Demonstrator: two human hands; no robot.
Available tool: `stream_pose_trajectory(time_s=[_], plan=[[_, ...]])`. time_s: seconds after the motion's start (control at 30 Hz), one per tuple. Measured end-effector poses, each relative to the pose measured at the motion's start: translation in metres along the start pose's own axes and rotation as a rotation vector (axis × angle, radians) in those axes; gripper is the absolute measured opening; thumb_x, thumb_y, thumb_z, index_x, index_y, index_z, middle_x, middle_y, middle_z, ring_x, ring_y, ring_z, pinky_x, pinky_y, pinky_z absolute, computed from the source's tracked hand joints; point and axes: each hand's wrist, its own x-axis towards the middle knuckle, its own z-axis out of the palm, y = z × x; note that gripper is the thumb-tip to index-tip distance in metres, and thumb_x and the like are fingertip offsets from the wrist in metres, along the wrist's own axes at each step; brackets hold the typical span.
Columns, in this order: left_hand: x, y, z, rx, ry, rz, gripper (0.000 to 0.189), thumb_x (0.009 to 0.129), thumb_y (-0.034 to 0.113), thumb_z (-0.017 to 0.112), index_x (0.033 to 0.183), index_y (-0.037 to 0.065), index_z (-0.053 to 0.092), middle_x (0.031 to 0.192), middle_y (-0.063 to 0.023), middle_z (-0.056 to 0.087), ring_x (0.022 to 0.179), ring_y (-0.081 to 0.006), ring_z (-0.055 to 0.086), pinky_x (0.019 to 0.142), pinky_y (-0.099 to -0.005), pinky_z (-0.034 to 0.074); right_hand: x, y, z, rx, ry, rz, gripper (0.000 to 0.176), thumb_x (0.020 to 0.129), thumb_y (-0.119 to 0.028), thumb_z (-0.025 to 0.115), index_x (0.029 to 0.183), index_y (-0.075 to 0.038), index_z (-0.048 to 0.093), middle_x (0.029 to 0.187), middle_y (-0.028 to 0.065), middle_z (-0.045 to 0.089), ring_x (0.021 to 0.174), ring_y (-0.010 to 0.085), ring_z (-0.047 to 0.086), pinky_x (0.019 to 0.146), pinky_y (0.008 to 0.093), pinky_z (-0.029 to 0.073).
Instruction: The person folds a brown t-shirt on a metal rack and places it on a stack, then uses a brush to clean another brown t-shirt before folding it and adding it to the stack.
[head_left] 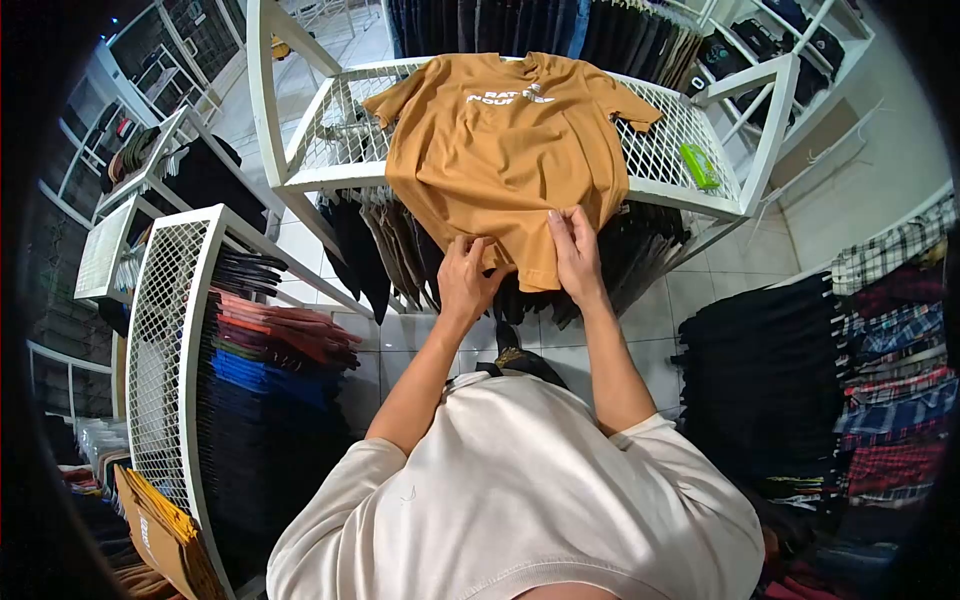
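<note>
A mustard-brown T-shirt with white lettering on its chest lies spread over a white mesh shelf, collar toward the far side. Its lower part hangs over the shelf's near edge. My left hand grips the hem on the left with bent fingers. On the right, my right hand pinches the hem, thumb on top of the cloth. Between the hands the hem is lifted and creased. The fingertips under the fabric are partly hidden.
A bright green packet lies on the shelf's right end. Dark garments hang beneath the shelf. To my left stands a rack of folded-looking hanging shirts; to my right hang black garments and plaid shirts. Brown packages sit lower left.
</note>
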Motion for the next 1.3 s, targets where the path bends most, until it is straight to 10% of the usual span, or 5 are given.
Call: stream_pose_trajectory(time_s=[0.5, 0.67, 0.87, 1.07, 1.3], plan=[[0.011, 0.007, -0.016, -0.208, 0.119, -0.003, 0.019, 0.084, -0.001, 0.067, 0.103, 0.003, 0.066, 0.111, -0.0169, 0.064, 0.106, -0.0363, 0.064, 0.088, -0.0403, 0.052, 0.011, -0.025, -0.025, -0.105, 0.041, -0.016, 0.027, 0.102, -0.027, 0.066, 0.106, -0.003, 0.055, 0.077, -0.002, 0.055, 0.069, 0.0065, 0.048, 0.067, 0.023, 0.043], [0.034, 0.016, -0.057, -0.375, 0.047, -0.126, 0.025, 0.088, -0.006, 0.051, 0.113, -0.001, 0.053, 0.106, -0.0205, 0.067, 0.104, -0.0408, 0.065, 0.09, -0.0456, 0.05, 0.012, -0.083, -0.033, -0.434, -0.364, 0.093, 0.044, 0.085, -0.026, 0.086, 0.111, 0.001, 0.062, 0.074, 0.0028, 0.059, 0.073, 0.0063, 0.061, 0.064, 0.0226, 0.046], [0.094, 0.021, -0.089, -0.572, -0.098, -0.139, 0.017, 0.092, 0.004, 0.057, 0.108, -0.001, 0.052, 0.073, -0.0066, 0.054, 0.065, -0.0105, 0.048, 0.061, -0.0317, 0.045, 0.049, -0.086, -0.049, -0.862, -0.39, -0.132, 0.03, 0.085, -0.004, 0.068, 0.115, 0.001, 0.07, 0.1, 0.0182, 0.065, 0.105, 0.0391, 0.062, 0.097, 0.0404, 0.048], [0.131, 0.008, -0.11, 0.217, -0.239, 0.131, 0.031, 0.083, 0.002, 0.061, 0.114, 0.001, 0.066, 0.099, -0.0237, 0.071, 0.094, -0.0461, 0.067, 0.081, -0.0457, 0.053, 0.087, -0.047, -0.05, -0.355, -0.204, -0.061, 0.033, 0.095, 0.003, 0.044, 0.126, 0.008, 0.055, 0.123, 0.0131, 0.064, 0.111, 0.0174, 0.06, 0.097, 0.029, 0.047], [0.186, -0.031, -0.092, -0.379, -0.083, -0.063, 0.035, 0.078, -0.001, 0.058, 0.113, -0.004, 0.063, 0.107, -0.0262, 0.069, 0.102, -0.0434, 0.067, 0.087, -0.0441, 0.053, 0.125, -0.066, -0.031, -0.425, -0.356, -0.126, 0.05, 0.082, -0.013, 0.081, 0.122, 0.007, 0.06, 0.109, 0.0137, 0.07, 0.098, 0.0196, 0.066, 0.089, 0.031, 0.051]])
